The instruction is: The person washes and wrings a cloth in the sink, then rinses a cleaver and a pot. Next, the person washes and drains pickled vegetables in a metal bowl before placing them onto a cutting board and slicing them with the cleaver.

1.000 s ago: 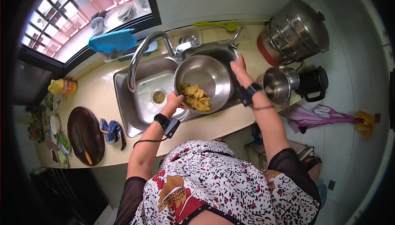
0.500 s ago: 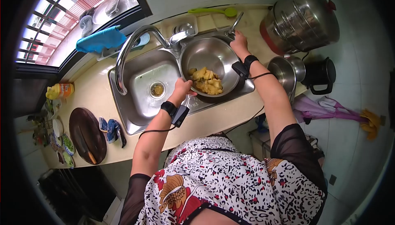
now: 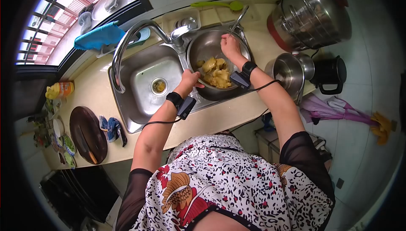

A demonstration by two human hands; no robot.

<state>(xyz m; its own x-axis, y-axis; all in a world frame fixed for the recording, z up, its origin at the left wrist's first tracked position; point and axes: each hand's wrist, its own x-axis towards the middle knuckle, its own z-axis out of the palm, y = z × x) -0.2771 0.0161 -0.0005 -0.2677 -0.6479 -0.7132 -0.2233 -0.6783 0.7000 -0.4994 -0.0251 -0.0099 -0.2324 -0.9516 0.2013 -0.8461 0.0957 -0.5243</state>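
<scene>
A wide stainless steel bowl (image 3: 203,47) sits in the right-hand sink basin, with yellowish chunks of food (image 3: 219,78) lying in its lower part. My left hand (image 3: 190,80) is closed on the bowl's near-left rim, thumb toward the inside. Over the far right part of the bowl hovers my right hand (image 3: 232,47), its fingers curled together. What these fingers hold, if anything, I cannot make out. Just beyond that hand rises a slim metal spout or handle (image 3: 240,19).
Left of the bowl is a sink basin (image 3: 141,79) under a tall curved faucet (image 3: 127,47). A steel pot (image 3: 287,72), a large steamer (image 3: 311,17) and a black kettle (image 3: 330,74) stand at right. A chopping board (image 3: 80,127) with a knife lies at left.
My right hand has let go of the bowl's far-right rim and moved left over the bowl's inside. The left hand keeps its grip on the rim. The food chunks have shifted slightly.
</scene>
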